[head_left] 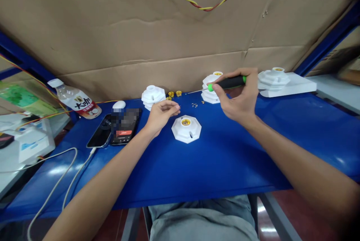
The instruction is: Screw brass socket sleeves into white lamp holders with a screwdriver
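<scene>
My right hand (240, 96) is wrapped round the black and green handle of a screwdriver (230, 82), whose thin shaft points left above the table. My left hand (164, 114) has thumb and fingers pinched together at the upper left of a white octagonal lamp holder (186, 129); what is between the fingertips is too small to make out. That holder lies on the blue table with its gold-coloured socket facing up. Small screws (194, 105) lie scattered behind it. Gold threaded rings (178, 93) sit farther back, near the cardboard.
Stacked white holders stand at the back left (153, 96) and behind the screwdriver (212, 96). Another stack (274, 77) is at the right, by a white box (300, 84). Two phones (101, 131), a bottle (75, 100) and white cables (73, 166) are at the left.
</scene>
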`<state>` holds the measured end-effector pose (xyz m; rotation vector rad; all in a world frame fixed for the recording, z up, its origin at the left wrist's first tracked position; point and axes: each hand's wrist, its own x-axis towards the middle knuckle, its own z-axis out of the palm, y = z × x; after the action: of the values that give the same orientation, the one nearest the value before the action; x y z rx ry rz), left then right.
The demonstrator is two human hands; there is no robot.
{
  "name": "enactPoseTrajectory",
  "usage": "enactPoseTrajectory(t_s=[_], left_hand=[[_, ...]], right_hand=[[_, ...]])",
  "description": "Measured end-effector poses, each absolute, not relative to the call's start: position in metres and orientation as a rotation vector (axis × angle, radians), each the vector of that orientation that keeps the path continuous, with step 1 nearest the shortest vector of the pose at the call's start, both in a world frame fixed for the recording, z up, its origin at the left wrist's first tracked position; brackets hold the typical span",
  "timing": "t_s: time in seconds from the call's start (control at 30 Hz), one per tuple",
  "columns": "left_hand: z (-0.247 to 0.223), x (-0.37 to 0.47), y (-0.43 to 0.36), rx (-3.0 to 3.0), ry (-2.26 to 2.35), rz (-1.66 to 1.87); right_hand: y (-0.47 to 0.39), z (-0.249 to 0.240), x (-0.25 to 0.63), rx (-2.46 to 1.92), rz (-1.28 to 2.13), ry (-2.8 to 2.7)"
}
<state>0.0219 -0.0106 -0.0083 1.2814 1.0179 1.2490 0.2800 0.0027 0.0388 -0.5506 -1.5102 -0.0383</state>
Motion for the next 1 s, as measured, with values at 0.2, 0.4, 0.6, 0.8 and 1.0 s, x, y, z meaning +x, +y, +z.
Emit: enactPoseTrajectory(t_s=[0.2,0.4,0.6,0.8,1.0], left_hand=[[-0.016,0.022,-0.010,1.203,1.044,1.212],[-0.018,0.023,-0.009,1.202,1.026,1.209],[-0.019,0.023,-0.007,1.210,1.020,1.204],[-0.018,0.023,-0.008,1.221,1.063,1.182],[-0.017,0.024,-0.009,1.286,1.075,1.169]], right_hand=[[-0.005,0.036,0.276,-0.527,0.049,-1.585],[-0.009,0.040,0.278,-0.547,0.002,-1.560],[-0.013,0.043,0.275,-0.549,0.047,-1.589],[-0.017,0.044,0.272,-0.528,0.035,-1.602],[-0.016,0.043,0.272,-0.507,0.012,-1.628]])
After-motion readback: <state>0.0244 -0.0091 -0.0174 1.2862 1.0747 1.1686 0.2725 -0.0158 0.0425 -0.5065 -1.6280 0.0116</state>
